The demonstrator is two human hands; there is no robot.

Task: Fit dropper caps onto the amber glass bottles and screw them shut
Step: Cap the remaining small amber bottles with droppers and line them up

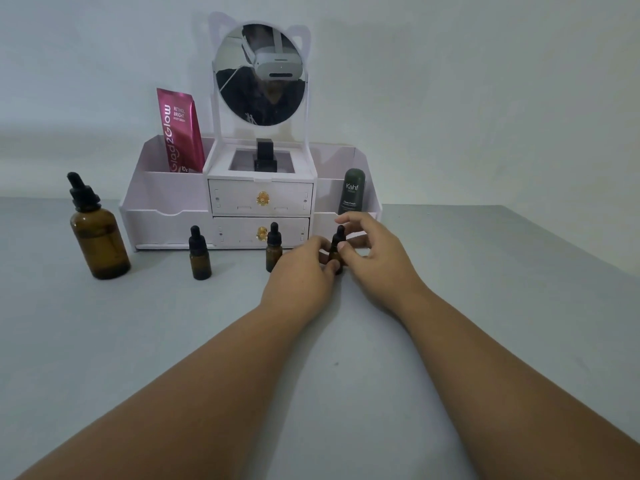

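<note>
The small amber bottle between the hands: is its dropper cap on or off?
On. The black dropper cap sits atop the small amber glass bottle, held by left hand and right hand; tightness: cannot tell.

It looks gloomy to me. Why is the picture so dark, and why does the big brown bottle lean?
Head view: dim, bluish light, with soft shadows on the table; head view again: the wide-angle lens bends the edges, so the large amber dropper bottle probably only looks tilted.

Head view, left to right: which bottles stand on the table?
Large amber bottle → small amber bottle → second small bottle → third small bottle, held between left hand and right hand.
</note>
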